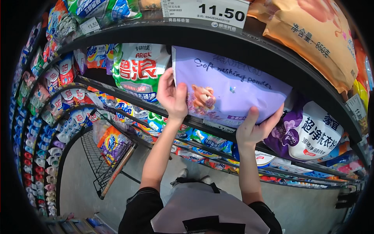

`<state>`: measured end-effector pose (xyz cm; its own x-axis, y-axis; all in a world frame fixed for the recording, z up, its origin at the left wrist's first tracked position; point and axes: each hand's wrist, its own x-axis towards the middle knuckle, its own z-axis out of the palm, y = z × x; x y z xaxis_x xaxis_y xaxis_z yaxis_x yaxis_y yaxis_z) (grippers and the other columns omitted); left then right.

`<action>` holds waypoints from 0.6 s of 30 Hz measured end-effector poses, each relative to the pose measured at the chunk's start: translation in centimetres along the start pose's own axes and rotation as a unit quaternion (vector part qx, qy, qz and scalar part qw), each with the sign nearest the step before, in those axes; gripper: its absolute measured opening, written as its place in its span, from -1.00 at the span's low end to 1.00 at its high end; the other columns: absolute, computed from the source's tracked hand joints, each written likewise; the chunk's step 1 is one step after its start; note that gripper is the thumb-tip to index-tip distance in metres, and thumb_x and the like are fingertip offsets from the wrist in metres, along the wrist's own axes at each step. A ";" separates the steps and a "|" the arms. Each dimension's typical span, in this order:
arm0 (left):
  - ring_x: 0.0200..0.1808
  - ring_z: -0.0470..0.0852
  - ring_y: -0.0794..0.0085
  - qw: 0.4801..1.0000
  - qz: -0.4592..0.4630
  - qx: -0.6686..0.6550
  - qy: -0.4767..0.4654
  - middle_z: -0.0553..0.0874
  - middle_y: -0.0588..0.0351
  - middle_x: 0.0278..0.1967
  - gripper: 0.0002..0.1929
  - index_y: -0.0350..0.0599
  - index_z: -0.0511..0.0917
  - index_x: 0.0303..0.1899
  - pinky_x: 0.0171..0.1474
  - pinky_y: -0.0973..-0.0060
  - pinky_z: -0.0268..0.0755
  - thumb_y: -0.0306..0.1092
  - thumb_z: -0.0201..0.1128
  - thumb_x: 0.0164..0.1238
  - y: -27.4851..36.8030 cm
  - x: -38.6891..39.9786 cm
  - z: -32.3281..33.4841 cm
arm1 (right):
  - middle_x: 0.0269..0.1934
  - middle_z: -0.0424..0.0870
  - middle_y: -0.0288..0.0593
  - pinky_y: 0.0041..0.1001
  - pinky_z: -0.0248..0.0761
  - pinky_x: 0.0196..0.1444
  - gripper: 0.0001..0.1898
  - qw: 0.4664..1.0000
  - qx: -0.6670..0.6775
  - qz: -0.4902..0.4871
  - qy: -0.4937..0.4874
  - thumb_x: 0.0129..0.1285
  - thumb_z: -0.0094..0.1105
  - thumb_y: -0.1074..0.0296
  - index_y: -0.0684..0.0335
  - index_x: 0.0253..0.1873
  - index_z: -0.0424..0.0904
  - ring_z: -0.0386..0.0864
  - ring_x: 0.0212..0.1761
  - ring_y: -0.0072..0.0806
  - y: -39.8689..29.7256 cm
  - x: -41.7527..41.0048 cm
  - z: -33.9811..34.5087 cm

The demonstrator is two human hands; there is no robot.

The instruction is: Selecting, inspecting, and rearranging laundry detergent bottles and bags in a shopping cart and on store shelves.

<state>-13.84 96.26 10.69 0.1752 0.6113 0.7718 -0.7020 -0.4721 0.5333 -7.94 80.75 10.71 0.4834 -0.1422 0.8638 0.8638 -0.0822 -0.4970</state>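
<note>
Between both hands is a lilac bag of washing powder with a bear picture and printed writing, its top edge under the lip of the shelf above. My left hand grips the bag's left side, thumb on the front face. At the lower right corner my right hand holds it, thumb on the front and fingers around the edge. Left of it stands a green and white Ariel bag. A purple and white washing powder bag sits to the right on the same shelf.
Overhead, a dark shelf edge curves across, carrying a price tag and an orange bag. Lower shelves hold several Tide and OMO bags. At the left a wire shopping cart contains a Tide bag. Bottles line the far-left shelves.
</note>
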 end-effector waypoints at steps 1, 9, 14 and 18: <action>-0.16 0.45 0.46 1.000 -0.001 0.002 0.000 0.50 -0.03 -0.16 -0.55 -0.47 0.28 -0.05 -0.06 0.57 0.25 -0.24 0.05 0.16 -0.5 -0.5 -0.3 | -0.04 0.25 0.12 -0.36 0.18 -0.03 -0.40 1.000 0.000 0.002 -0.002 0.10 0.08 0.20 0.53 0.09 0.10 0.29 -0.04 -0.18 0.1 -0.6 -0.2; 0.06 0.32 0.33 0.983 -0.027 0.165 -0.071 0.34 -0.10 0.03 -0.60 -0.39 0.14 0.08 0.11 0.47 0.10 -0.34 -0.12 0.30 -0.1 -3.8 -1.0 | 0.03 0.19 0.01 -0.44 0.07 0.09 -0.43 0.995 -0.010 0.065 -0.075 0.17 -0.04 0.35 0.47 0.19 -0.06 0.24 0.02 -0.35 0.0 -3.2 -2.2; 0.13 0.25 0.27 0.987 -0.017 0.160 -0.027 0.23 -0.13 0.11 -0.61 -0.36 0.07 0.12 0.17 0.40 0.05 -0.45 -0.16 0.28 0.5 -4.4 0.0 | 0.16 0.07 0.22 -0.24 -0.04 0.17 -0.45 0.999 0.021 -0.005 -0.031 0.04 0.09 0.51 0.46 0.14 0.08 0.08 0.20 0.03 -0.7 -2.9 -2.4; -0.17 0.44 0.42 0.971 0.022 0.224 -0.075 0.16 -0.10 0.13 -0.54 -0.32 0.06 0.15 -0.14 0.52 0.34 -0.37 -0.09 0.25 1.1 -4.1 0.0 | 0.19 0.08 0.17 -0.23 -0.08 0.21 -0.63 0.993 -0.045 -0.074 -0.086 0.00 0.02 0.67 0.39 -0.02 0.31 0.00 0.26 0.01 -2.1 -2.3 -3.9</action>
<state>-15.31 93.23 8.06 0.2745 0.5000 0.8214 -0.3454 -0.7459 0.5695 -11.38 77.37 9.41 0.3760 0.0474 0.9254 0.9149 -0.1776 -0.3626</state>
